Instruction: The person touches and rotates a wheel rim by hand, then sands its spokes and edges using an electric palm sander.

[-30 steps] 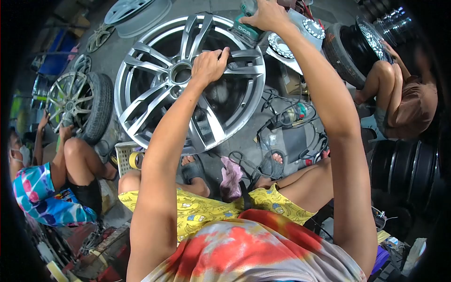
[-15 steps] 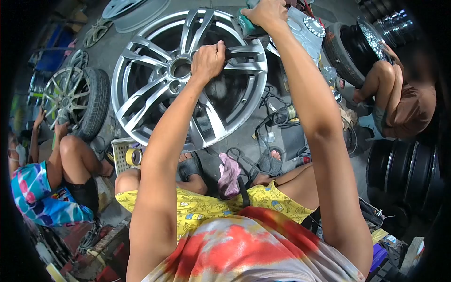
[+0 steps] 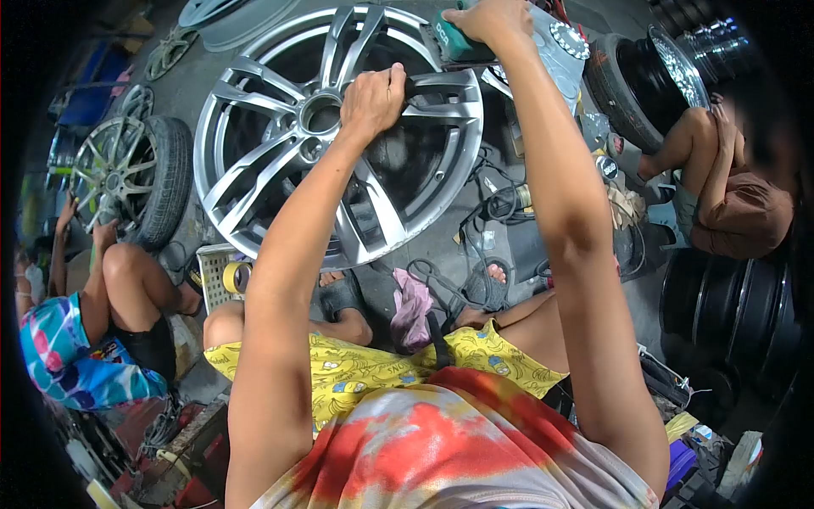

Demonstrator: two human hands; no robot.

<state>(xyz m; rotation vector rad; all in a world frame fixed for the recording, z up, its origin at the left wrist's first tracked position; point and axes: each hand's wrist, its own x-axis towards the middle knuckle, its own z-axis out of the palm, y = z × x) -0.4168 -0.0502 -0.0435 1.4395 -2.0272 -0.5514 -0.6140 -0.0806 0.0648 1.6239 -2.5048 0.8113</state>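
Note:
A large silver alloy wheel rim (image 3: 381,212) with paired spokes is in front of my feet, tilted up towards me. My left hand (image 3: 370,103) is closed round one of its spokes, just right of the centre hole. At the top edge of the view, my right hand (image 3: 496,24) grips a green power sander (image 3: 459,38) marked DCA. The sander is at the upper right of the rim; its underside is hidden, so contact cannot be told. Part of my right hand is cut off by the frame edge.
A person (image 3: 136,288) at left crouches beside a spoked wheel and tyre (image 3: 165,182). Another person (image 3: 738,204) sits at right near a black rim (image 3: 653,81). Black cables (image 3: 483,208), a pink cloth (image 3: 413,310), a basket with yellow tape (image 3: 237,276) and stacked black rims (image 3: 721,297) surround me.
The rim, my left hand on it, and the view have shifted slightly left. My right hand and the sander have moved a little right. The person at right has drawn a hand back from the black rim.

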